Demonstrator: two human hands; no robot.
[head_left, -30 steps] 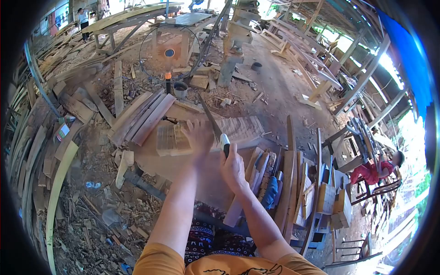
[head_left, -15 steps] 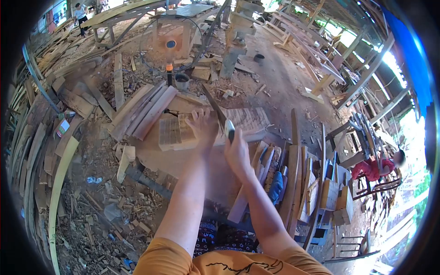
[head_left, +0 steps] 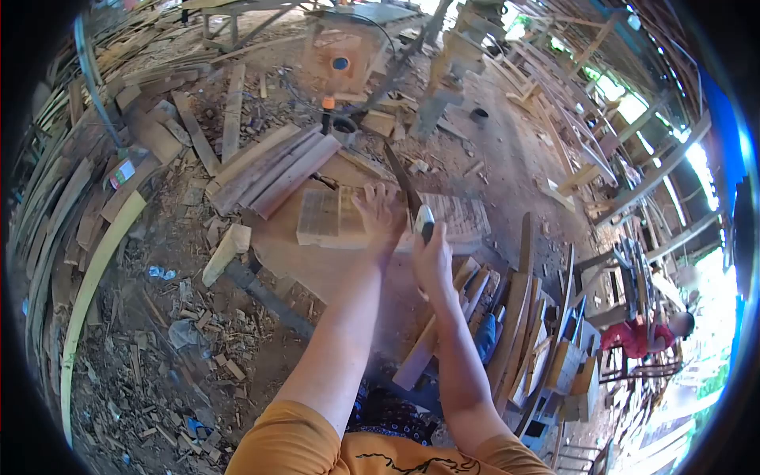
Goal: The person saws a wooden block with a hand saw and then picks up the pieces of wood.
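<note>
My right hand (head_left: 434, 260) grips the light-coloured handle of a handsaw (head_left: 406, 180). The saw's dark blade points forward and slightly left, over a thick wooden block (head_left: 318, 220). Across the top of that block lies my left hand (head_left: 380, 210), fingers spread, just left of the blade. Beneath the block is a flat wooden work surface (head_left: 297, 265). How deep the blade sits in the wood, if at all, cannot be made out.
Stacked boards (head_left: 297, 170) lie beyond the block at left. Chisel-like tools with a blue handle (head_left: 486, 336) and long wood strips (head_left: 518, 297) stand close on the right. Wood scraps (head_left: 174, 380) litter the floor. A person in red (head_left: 640, 339) sits far right.
My view has turned, so the scene appears shifted to the right. My left hand stays on the block, and my right hand keeps hold of the handsaw at nearly the same place.
</note>
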